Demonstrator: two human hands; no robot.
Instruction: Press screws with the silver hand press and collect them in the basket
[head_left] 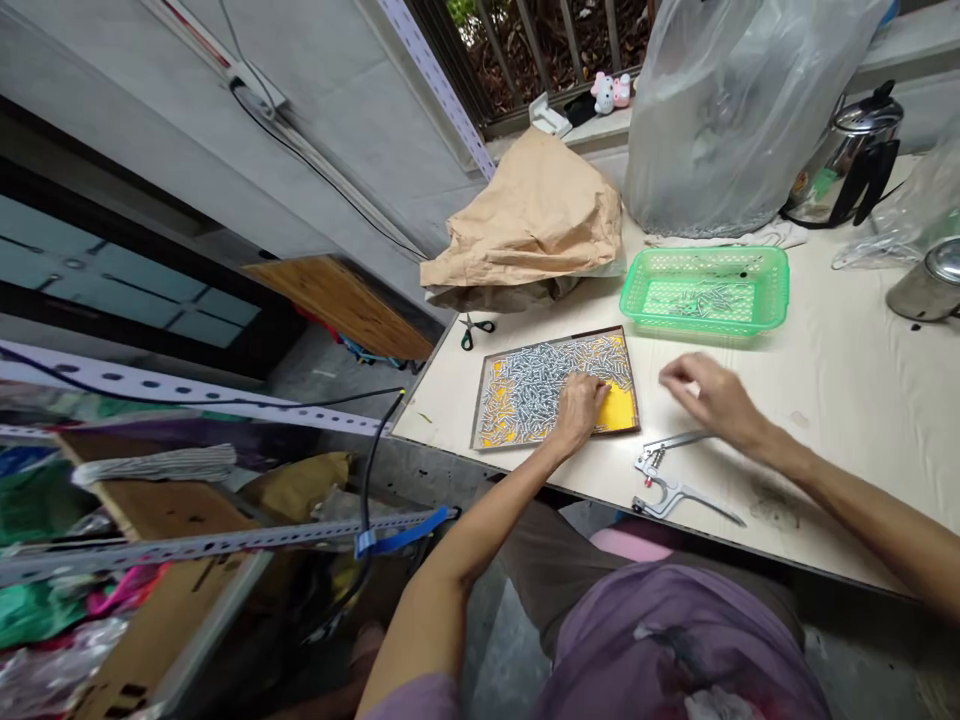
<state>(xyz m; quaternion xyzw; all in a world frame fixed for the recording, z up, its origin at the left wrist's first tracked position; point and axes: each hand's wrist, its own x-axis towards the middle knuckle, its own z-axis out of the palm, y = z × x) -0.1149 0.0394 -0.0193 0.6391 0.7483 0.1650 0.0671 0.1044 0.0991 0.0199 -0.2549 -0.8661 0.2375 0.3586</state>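
Observation:
A shallow tray [631, 392] with a yellow bottom lies near the table's front edge, covered in many small silvery pin-like metal pieces [532, 385]. My left hand [579, 412] rests over its right part, fingers curled down among the pieces; its fingertips are partly hidden. To the right, my right hand [716, 400] hovers over the table with thumb and fingers drawn together in a pinch; anything between them is too small to make out. Below that hand lie metal hand pliers [667, 485] with a spring, their handles spread. A green plastic basket [780, 290] behind holds some similar metal pieces.
Small black-handled scissors [472, 330] lie left of the basket, by a brown paper bag [540, 215]. A big clear plastic bag [720, 120], a kettle [862, 150] and a metal cup [934, 285] stand along the back and right. Shelving [210, 545] is at the left.

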